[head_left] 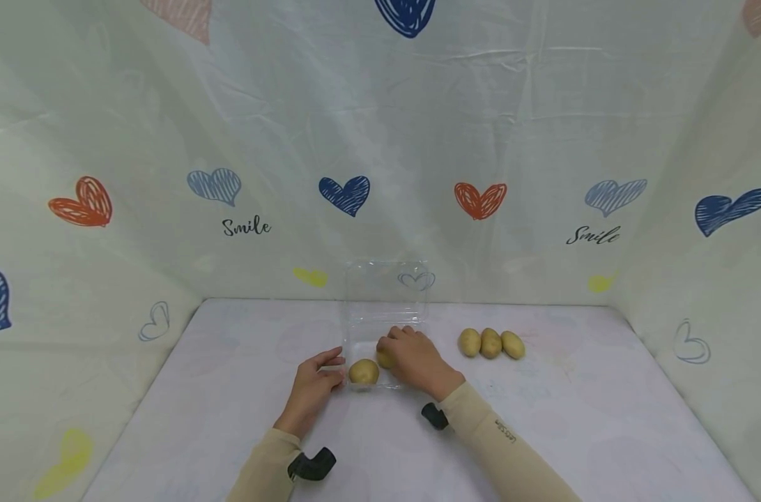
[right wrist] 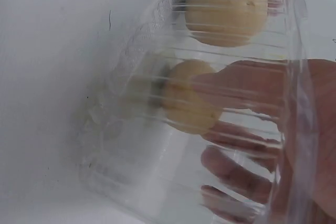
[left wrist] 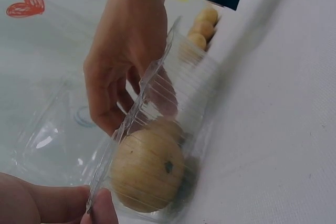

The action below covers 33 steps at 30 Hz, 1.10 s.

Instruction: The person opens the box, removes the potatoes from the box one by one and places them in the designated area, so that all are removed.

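Note:
A clear plastic clamshell box (head_left: 347, 333) lies on the table, its lid (head_left: 380, 287) raised at the back. My left hand (head_left: 313, 385) pinches the box's left rim between thumb and finger, as the left wrist view shows. One potato (head_left: 364, 372) sits in the front left corner, near that hand. My right hand (head_left: 416, 360) reaches down inside the box, thumb and fingers around a second potato (right wrist: 193, 97). Through the ribbed wall, this second potato appears close beside the first. From above, the right hand partly hides it.
Several more potatoes, among them a middle one (head_left: 490, 344), lie in a row right of the box. The white-covered table (head_left: 606, 418) meets a backdrop curtain (head_left: 280, 139) printed with hearts. Dark wrist mounts (head_left: 313, 464) stick out at both sleeves.

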Each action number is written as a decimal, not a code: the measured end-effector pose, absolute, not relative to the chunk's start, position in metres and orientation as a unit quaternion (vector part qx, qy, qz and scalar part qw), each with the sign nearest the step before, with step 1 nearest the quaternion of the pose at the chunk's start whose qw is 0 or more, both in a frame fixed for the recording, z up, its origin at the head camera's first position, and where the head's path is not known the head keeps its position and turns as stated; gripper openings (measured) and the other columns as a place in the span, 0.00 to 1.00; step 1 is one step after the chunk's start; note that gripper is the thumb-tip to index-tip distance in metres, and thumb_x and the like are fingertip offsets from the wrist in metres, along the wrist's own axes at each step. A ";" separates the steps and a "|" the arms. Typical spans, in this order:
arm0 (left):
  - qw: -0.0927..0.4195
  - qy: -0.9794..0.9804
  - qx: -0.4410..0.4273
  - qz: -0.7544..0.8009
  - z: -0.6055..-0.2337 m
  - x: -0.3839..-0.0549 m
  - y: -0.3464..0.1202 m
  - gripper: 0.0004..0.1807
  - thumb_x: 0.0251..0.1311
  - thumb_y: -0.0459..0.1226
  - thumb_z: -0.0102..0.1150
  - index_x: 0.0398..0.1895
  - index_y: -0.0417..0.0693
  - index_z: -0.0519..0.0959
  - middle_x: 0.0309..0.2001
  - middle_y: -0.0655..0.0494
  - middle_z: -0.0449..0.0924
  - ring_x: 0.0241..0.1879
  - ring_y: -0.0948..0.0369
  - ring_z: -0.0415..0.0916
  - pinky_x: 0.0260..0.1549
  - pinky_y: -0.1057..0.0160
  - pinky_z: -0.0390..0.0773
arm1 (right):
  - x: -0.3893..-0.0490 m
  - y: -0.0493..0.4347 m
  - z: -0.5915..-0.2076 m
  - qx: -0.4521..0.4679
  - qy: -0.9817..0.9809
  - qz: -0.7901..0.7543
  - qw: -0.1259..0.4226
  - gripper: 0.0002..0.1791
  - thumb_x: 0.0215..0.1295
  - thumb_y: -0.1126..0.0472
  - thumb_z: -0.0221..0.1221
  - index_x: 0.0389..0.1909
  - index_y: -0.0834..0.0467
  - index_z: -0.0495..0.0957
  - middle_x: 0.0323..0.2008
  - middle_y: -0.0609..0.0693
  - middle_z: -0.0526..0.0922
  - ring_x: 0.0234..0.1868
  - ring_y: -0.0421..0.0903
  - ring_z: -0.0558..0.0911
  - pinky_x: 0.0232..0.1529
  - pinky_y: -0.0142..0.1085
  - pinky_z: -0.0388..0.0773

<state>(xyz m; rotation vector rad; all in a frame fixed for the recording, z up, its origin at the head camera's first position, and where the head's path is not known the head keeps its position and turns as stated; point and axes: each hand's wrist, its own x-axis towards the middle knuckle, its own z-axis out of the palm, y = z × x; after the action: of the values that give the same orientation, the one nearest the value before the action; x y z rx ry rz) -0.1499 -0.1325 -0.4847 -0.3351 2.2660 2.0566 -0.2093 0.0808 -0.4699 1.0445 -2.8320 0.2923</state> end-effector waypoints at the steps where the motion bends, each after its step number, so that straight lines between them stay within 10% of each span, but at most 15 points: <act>1: 0.032 0.735 -0.108 0.668 -0.485 -0.150 -0.132 0.28 0.65 0.21 0.59 0.70 0.26 0.72 0.58 0.32 0.78 0.39 0.62 0.81 0.37 0.68 0.82 | -0.209 0.082 -0.469 0.345 -0.932 0.096 0.058 0.18 0.55 0.65 0.78 0.47 0.52 0.87 0.46 0.51 0.84 0.46 0.53 0.82 0.46 0.47 0.84; 33: 0.028 0.736 -0.106 0.669 -0.484 -0.147 -0.131 0.28 0.65 0.20 0.58 0.69 0.25 0.72 0.57 0.32 0.78 0.38 0.62 0.80 0.37 0.69 0.83 | -0.217 0.081 -0.477 0.336 -0.937 0.095 0.009 0.24 0.57 0.61 0.78 0.55 0.52 0.85 0.48 0.50 0.86 0.48 0.52 0.82 0.50 0.47 0.83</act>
<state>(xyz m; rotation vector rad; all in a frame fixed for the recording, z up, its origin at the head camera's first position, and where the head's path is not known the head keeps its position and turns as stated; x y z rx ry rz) -0.1474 -0.1306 -0.4837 -0.3267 2.2706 2.0635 -0.2170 0.0806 -0.4771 1.0512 -2.9268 0.2953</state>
